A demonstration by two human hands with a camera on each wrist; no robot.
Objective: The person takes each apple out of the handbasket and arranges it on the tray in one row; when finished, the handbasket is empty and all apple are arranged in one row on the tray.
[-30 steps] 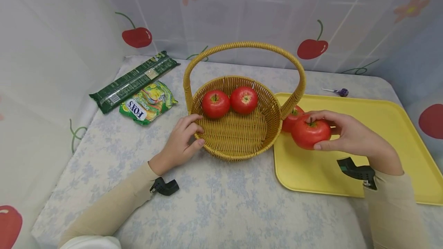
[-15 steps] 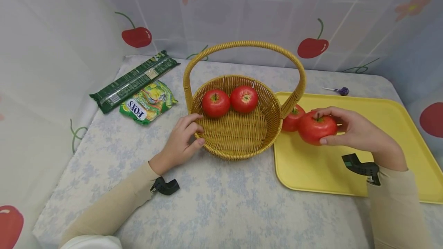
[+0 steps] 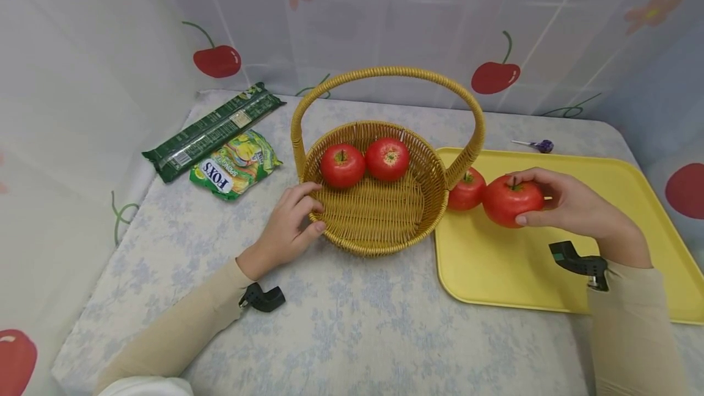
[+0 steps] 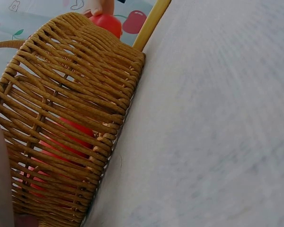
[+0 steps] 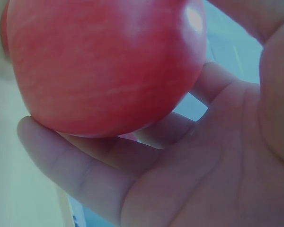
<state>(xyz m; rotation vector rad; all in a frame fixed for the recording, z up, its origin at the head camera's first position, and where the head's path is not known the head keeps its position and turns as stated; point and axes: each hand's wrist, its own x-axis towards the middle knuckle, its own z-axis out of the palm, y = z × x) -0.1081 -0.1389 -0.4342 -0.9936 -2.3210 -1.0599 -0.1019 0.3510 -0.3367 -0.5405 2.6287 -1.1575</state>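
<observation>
A red apple (image 3: 513, 201) sits between thumb and fingers of the right hand (image 3: 569, 203) over a yellow tray (image 3: 511, 267), seemingly for a secure grip; the left hand (image 3: 287, 220) holds the rim of a wicker basket (image 3: 379, 216), apparently steadying it.

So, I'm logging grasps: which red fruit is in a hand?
The rightmost red fruit: the right hand grips it over the yellow tray. Two others sit in the basket; the fourth, between basket and held fruit, is unheld.
</observation>
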